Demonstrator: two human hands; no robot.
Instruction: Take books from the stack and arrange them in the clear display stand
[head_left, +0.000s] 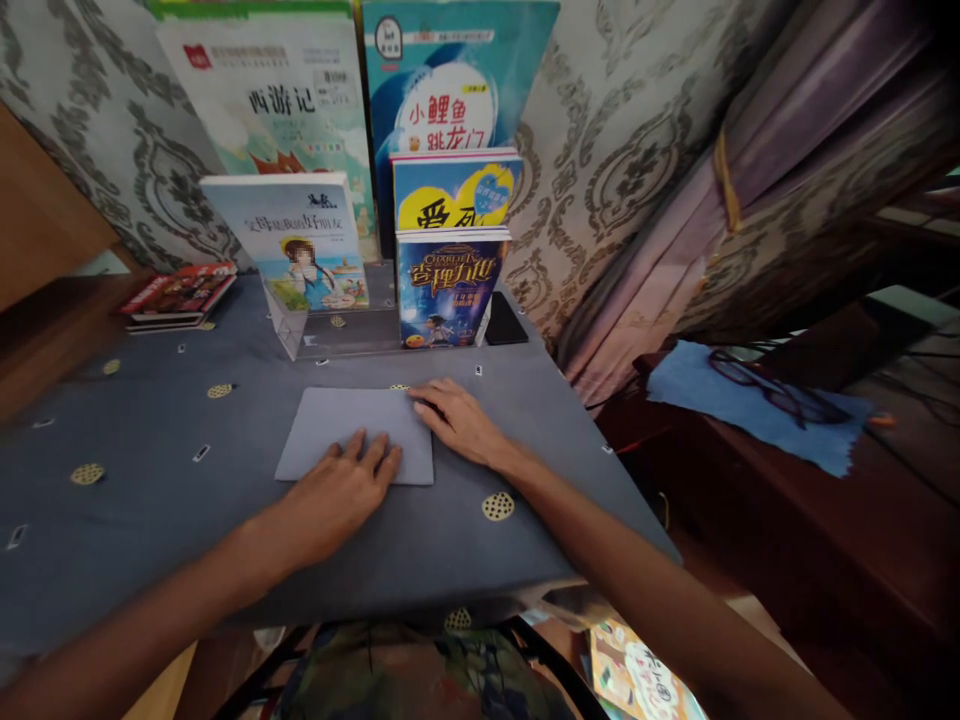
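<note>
A flat grey rectangular cloth or pad (341, 425) lies on the grey tablecloth (150, 500) in front of me. My left hand (337, 495) rests palm down on its near edge, fingers stretched flat. At the pad's right edge lies my right hand (461, 420), its fingers extended and pressing the far right corner. Neither hand holds anything. Behind the pad, several children's books stand upright in a clear display stand (300, 335), among them a dark blue book (448, 290) and a pale one (296, 245).
A stack of red books (180, 295) lies at the back left. A black phone (506, 322) sits beside the stand. Patterned wallpaper and a curtain (675, 200) are behind. To the right, glasses rest on a blue cloth (757, 400) over a dark wooden surface.
</note>
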